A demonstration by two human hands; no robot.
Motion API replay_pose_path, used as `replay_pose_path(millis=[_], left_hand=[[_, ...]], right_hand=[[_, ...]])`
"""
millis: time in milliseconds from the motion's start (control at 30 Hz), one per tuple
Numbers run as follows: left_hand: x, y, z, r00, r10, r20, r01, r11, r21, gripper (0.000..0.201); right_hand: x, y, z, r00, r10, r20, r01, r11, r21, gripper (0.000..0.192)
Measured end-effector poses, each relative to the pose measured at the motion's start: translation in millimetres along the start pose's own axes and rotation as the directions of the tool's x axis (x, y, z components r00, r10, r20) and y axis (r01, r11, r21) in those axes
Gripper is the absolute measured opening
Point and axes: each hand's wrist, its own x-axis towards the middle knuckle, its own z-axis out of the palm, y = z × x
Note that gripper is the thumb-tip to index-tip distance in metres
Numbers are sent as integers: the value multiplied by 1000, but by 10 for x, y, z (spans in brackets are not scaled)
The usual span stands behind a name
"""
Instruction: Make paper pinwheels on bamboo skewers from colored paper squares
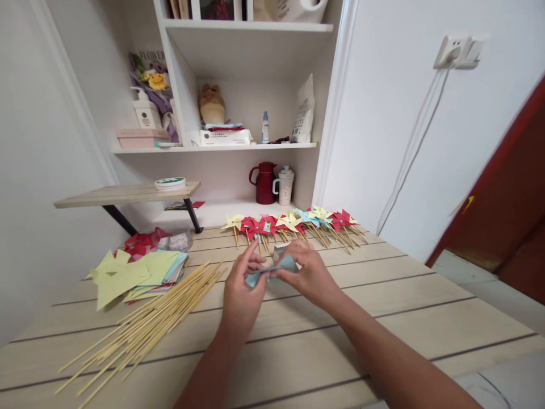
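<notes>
The light-blue paper square (272, 269) sits between my two hands, lifted just above the wooden table (383, 318) near its middle, with its corners already bent in toward the centre so that it looks like a half-made pinwheel. My left hand (241, 289) is closed on the paper's left end, thumb and forefinger pinched over a folded tip, while my right hand (309, 275) is clamped on the right side, its fingers curled over the folds; how many flaps lie under them I cannot tell. To fold this well, I judge that each tip should meet the centre squarely and be held down by one thumb before the next is brought over — a loose pinch would let the flaps spring back, and a hard crease would flatten the curl that a pinwheel blade needs. Just beyond my hands, along the table's far edge, lies a row of finished pinwheels (293, 222) in red, yellow and blue, their sticks pointing toward me. To my left a bundle of bamboo skewers (149, 324) fans across the boards, close enough to reach, and beside it a loose stack of paper squares (136, 272) — mostly yellow on top. Farther back stand a red kettle (264, 183) and a mug (284, 186).
</notes>
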Motion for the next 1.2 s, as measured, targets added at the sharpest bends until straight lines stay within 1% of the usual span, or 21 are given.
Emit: replay_pose_path(millis=[67,100,133,200,233,267,300,333,367,433,467,500,600,800,933,1067,1200], left_hand=[[11,-2,-8,999,38,-24,-37,999,23,68],[17,-1,-12,998,53,-27,-52,998,27,74],[21,1,-17,998,60,-28,-60,998,19,78],[26,10,-28,998,46,-35,-47,998,-30,82],[27,16,-33,999,26,-39,-28,998,-64,80],[27,22,-37,999,1,-38,-4,995,-96,77],[27,27,-41,999,-29,-23,26,992,-124,73],[28,31,-44,998,-64,17,66,988,-141,68],[30,35,-46,992,-103,72,113,983,-146,64],[35,36,-50,968,-180,175,202,972,-120,54],[36,34,-54,955,-218,203,240,966,-92,50],[37,31,-58,945,-252,208,270,961,-62,45],[34,18,-76,938,-305,166,313,950,-18,37],[42,-35,-102,924,-353,148,359,933,-20,37],[43,-59,-105,933,-350,79,351,936,0,37],[50,-64,-107,934,-352,50,353,936,6,39],[75,-76,-115,933,-359,16,359,933,12,38]], right_hand=[[-5,-3,9,993,113,22,-114,988,104,18],[-8,-4,14,981,190,46,-195,964,179,18],[-10,-4,18,958,276,80,-287,920,265,19],[-10,0,24,886,431,170,-460,773,438,23],[-8,4,26,849,482,215,-519,686,510,27],[-5,9,26,820,515,250,-555,608,568,30],[0,13,25,800,536,271,-573,547,610,33],[4,17,23,789,548,277,-578,509,638,34],[8,21,20,783,556,277,-578,489,653,35],[12,25,18,778,566,273,-581,483,655,34],[13,26,19,775,569,274,-586,487,647,33],[13,27,21,773,571,277,-593,492,638,32],[10,23,33,768,565,303,-610,497,617,32],[7,4,55,748,568,342,-643,494,585,37],[-13,19,73,766,540,348,-629,518,581,38],[-31,58,84,793,485,369,-602,528,598,43],[-30,72,87,793,476,380,-601,511,615,45]])
